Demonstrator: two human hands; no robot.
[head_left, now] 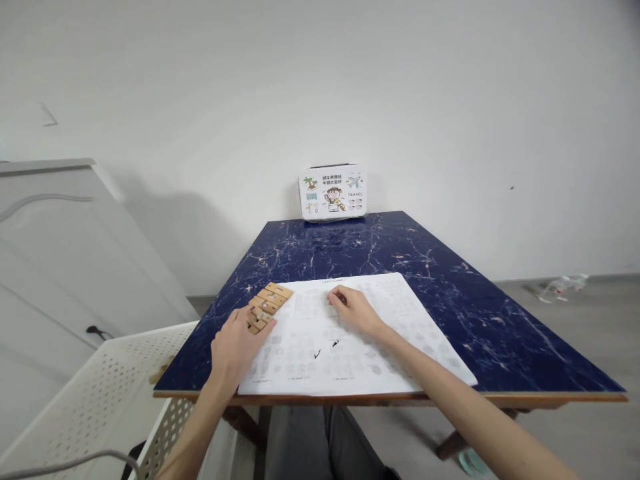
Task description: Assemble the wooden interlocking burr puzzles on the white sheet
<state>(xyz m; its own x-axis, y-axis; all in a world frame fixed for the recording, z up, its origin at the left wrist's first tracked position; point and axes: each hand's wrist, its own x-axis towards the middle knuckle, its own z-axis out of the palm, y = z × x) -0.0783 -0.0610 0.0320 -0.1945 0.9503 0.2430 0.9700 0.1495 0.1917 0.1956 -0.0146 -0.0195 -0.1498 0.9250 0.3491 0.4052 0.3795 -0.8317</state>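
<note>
A white printed sheet [390, 313] lies on the near part of a dark blue marbled table [450, 280]. My left hand [235, 347] rests at the sheet's left edge, its fingertips touching a row of small wooden tiles [270, 300]; the fingers look loosely curled over the nearest tiles. My right hand [353, 310] lies on the middle of the sheet with the fingers curled in, as in a pinch; anything they hold is too small to make out. Two small black marks [325, 349] sit on the paper near me.
A white box with cartoon travel pictures [333, 191] stands at the table's far edge against the wall. A white perforated basket [110, 393] is at my lower left, a white door [60, 253] beyond it. Some clutter lies on the floor [557, 288] at right.
</note>
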